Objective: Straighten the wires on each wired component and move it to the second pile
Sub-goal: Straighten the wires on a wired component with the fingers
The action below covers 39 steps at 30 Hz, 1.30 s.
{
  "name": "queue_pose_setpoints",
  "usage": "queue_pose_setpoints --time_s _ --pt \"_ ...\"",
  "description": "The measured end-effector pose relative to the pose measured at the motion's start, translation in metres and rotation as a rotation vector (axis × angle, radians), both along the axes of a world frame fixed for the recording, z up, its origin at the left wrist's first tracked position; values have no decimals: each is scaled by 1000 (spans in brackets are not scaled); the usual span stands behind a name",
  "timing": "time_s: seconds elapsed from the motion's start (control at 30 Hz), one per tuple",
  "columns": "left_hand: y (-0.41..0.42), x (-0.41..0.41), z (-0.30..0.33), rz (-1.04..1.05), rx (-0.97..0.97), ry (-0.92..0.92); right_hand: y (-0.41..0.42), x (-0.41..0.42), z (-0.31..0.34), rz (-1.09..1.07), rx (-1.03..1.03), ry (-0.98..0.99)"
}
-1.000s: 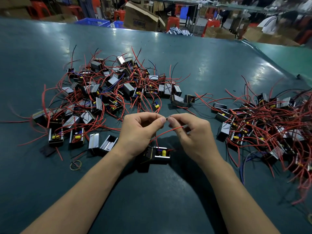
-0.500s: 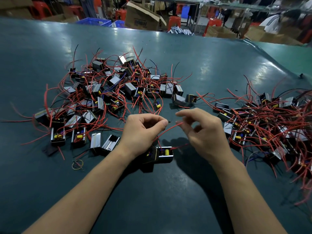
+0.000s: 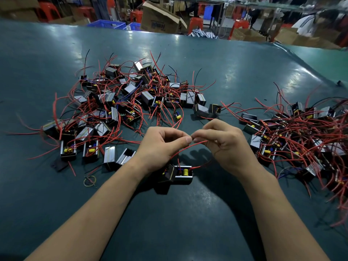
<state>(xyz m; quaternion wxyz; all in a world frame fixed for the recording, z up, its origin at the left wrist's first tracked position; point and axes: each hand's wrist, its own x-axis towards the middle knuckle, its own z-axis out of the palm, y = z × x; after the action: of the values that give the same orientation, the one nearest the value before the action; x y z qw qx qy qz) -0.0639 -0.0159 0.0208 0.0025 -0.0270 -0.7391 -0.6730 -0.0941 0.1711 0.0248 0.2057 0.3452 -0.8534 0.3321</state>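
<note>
A: Where is the part being worked on?

B: A small black box (image 3: 178,173) with a yellow piece inside is seen on the green desk (image 3: 188,223) at 6 o'clock from the hands, just below them. A red wire (image 3: 190,146) is arched up from it.

A: How is each grip set?

B: The wire's tip is pinched by the left hand (image 3: 160,146) between thumb and forefinger. The same wire is pinched right beside it by the right hand (image 3: 224,144), so the fingertips of both are nearly touching.

A: And the piles?

B: One tangled pile (image 3: 130,102) is spread at 10 o'clock from the hands; a second pile (image 3: 305,138) is heaped at 3 o'clock. A rubber band (image 3: 90,180) is lying at 8 o'clock. Cardboard boxes (image 3: 162,21) are seen beyond the desk at 12 o'clock.
</note>
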Motion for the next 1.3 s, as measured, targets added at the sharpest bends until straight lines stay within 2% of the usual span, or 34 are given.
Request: queue_pose_setpoints --time_s 0.2,0.27,0.33,0.4,0.43,0.47,0.5,0.53,0.6,0.63,0.67,0.77,0.87,1.07,1.3 --pt "2 -1 -2 -22 -45 81 -6 6 3 -40 22 -260" --pt "2 0 -2 2 -72 140 -11 7 3 -87 -48 -411" --pt "3 1 -2 29 -139 233 -16 10 5 -105 -304 -713" --pt "5 2 -2 55 -186 304 -22 12 6 -80 -629 -1102" --pt "5 2 -3 74 -201 323 -25 13 6 -74 -745 -1221" --pt "5 2 -3 95 -209 326 -27 13 6 -84 -800 -1256" --pt "6 1 -4 115 -209 317 -29 14 5 -114 -780 -1179" --pt "6 1 -5 132 -200 304 -31 16 3 -160 -681 -1000" --pt "6 1 -5 148 -181 284 -31 17 -2 -268 -355 -512" --pt "6 0 -6 149 -177 279 -30 17 -5 -286 -217 -316" --pt "5 0 -6 149 -176 278 -28 17 -6 -276 -125 -200" --pt "2 -2 -5 161 -166 264 -16 13 -3 -142 -50 -175" --pt "2 -3 -4 146 -138 217 -5 9 2 -87 -125 -226" --pt "0 -1 -1 48 -90 186 -8 5 0 -28 -54 18" --pt "-1 0 -2 17 -43 135 -5 3 -2 20 -32 -28"
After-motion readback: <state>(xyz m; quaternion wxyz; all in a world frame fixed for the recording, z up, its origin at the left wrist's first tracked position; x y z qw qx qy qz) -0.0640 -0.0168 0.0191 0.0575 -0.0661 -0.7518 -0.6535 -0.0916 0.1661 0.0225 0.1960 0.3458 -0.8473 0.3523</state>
